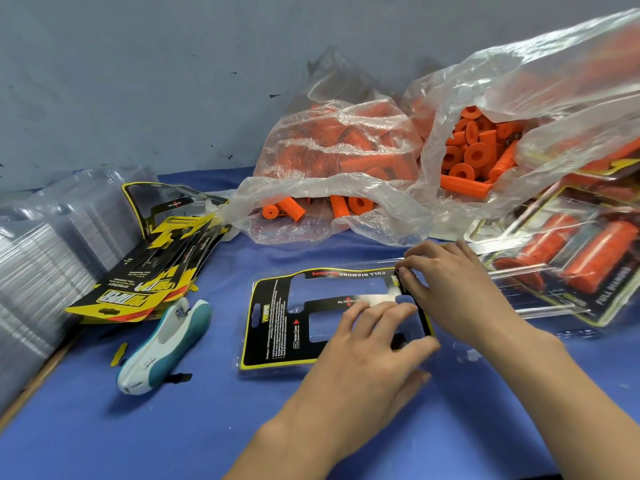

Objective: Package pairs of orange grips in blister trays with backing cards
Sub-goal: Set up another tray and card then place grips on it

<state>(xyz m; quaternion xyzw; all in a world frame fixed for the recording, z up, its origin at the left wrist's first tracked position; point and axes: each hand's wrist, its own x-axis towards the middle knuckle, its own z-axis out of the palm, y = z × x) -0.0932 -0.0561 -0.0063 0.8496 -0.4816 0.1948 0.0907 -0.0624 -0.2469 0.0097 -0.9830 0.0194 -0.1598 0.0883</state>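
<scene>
Roughly early in this unit. Blue table [138, 427] carries, far side, two clear bags of loose orange grips [471, 150], both open-mouthed and full: plenty left. Left edge, a tall stack of empty blister trays [41, 258]; beside it a fanned pile of backing cards [152, 271], and a white-teal stapler [166, 344] in front of that pile. Right edge, finished packs [575, 258] with two grips each, so some pairs are done.

Centre: one backing card [277, 323] lying in or on a clear tray [460, 351]; cannot tell which. No grips in it yet.

Left hand [367, 355]: fingers straight, spread, pressing flat on the card's near right part. Right hand [453, 285]: fingers curled, tips pinching the card's far right corner, apparently seating it.
</scene>
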